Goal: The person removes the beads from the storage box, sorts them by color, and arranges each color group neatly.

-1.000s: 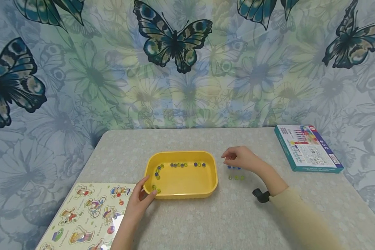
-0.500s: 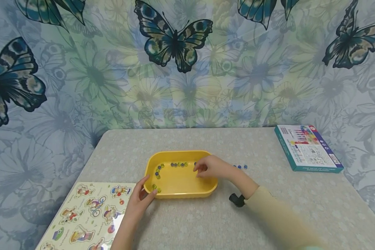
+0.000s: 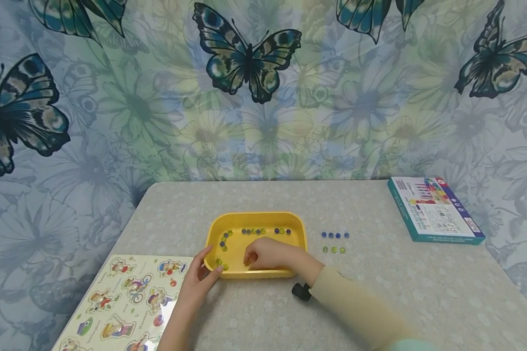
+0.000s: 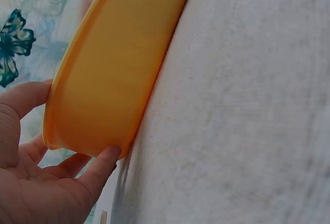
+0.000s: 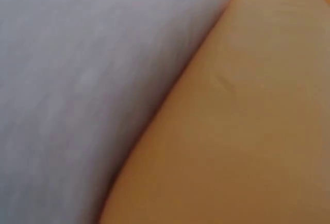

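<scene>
My left hand [image 3: 196, 280] holds the yellow tray [image 3: 237, 251] at its near left corner, thumb and fingers around the rim. The left wrist view shows this grip, the left hand [image 4: 49, 183] against the tray's outer wall [image 4: 113, 74]. Inside the tray lie small blue and yellow-green marbles [image 3: 253, 231], set in short lines along the back and left. My right hand [image 3: 270, 254] reaches into the front middle of the tray, fingers curled downward. Its fingertips are hidden, and I cannot tell whether a marble is between them. The right wrist view shows the tray wall [image 5: 232, 126] but no right-hand fingers.
Right of the tray, a row of blue marbles [image 3: 331, 235] lies behind a row of yellow-green ones [image 3: 334, 250]. A flat teal-edged box [image 3: 436, 209] sits at the back right. A sticker sheet [image 3: 123, 302] with cartoon figures lies front left.
The right hand has moved left from beside the marble rows, over the tray's right side, down to its front middle. Both loose rows are uncovered now. The left hand stays on the tray.
</scene>
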Demonstrator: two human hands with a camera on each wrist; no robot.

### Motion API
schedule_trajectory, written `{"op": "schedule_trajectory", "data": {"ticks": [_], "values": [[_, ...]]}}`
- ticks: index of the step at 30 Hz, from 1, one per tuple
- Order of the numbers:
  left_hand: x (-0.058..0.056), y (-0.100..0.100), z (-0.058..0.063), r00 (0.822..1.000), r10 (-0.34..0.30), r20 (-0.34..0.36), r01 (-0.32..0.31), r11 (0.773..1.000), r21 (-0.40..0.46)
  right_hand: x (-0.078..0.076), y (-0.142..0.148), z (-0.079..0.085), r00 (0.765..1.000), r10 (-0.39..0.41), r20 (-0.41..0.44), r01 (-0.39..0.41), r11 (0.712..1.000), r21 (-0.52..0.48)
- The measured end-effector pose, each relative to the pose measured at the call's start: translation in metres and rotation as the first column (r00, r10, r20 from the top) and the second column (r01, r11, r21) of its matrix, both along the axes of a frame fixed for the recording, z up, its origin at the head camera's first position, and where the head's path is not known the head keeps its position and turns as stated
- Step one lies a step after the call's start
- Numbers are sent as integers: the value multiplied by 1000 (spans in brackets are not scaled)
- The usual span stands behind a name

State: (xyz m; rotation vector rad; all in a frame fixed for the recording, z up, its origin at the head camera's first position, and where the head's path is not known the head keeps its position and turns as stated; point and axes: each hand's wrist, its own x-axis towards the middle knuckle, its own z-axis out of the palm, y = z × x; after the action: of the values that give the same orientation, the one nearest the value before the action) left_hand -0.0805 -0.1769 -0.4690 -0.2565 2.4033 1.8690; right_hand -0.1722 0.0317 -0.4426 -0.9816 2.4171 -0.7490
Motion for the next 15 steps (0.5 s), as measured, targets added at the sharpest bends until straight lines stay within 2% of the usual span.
{"op": "schedule_trajectory", "data": {"ticks": [5, 15], "values": [[1, 0, 1, 1000, -4, -13, 4, 1000, -5, 5, -17, 3, 999, 39, -26, -39, 999, 3], [1, -1, 1, 999, -16, -33, 17, 1000, 9, 2, -41, -2, 999, 32, 1, -32, 999, 3]]}}
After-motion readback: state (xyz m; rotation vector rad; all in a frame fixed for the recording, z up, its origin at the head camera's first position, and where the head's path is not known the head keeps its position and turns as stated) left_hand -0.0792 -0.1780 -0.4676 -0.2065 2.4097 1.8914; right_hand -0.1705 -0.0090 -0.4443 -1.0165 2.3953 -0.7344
